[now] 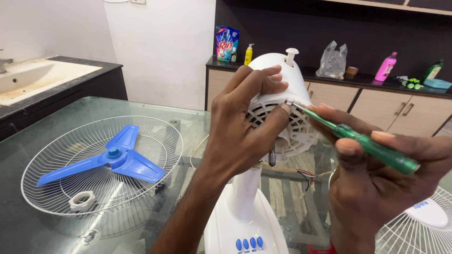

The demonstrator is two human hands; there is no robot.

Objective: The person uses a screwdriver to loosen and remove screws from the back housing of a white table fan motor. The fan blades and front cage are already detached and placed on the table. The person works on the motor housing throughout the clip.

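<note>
The motor housing [278,101] of a white fan is held up at the middle of the view, atop its stand [245,202], and everything else is placed from it. The left hand [245,122] is wrapped over the housing's left side and front, fingers curled across the top and the thumb pressed on the vented face just beside the seam. The right hand [376,183] is closed around a green screwdriver [362,141], held lower right of the housing. The screwdriver's long axis runs from lower right up to upper left, and its tip is set against the housing's right edge, just by the left thumb. Whether the tip sits in a screw head cannot be told. The right hand is thus apart from the housing by the tool's length, while the left hand is on it directly.

Below the housing, the bare shaft [271,155] points down and forward, and loose wires [306,176] hang to its lower right. Well to the left of the housing, a wire grille [155,136] lies flat on the glass table [37,226] with the blue blade [113,160] and a white ring nut [82,200] in it. A second grille [414,230] lies at the lower right, near the right wrist. Room is open to the right of the housing along the tool's line; the table edge is near on the lower side.
</note>
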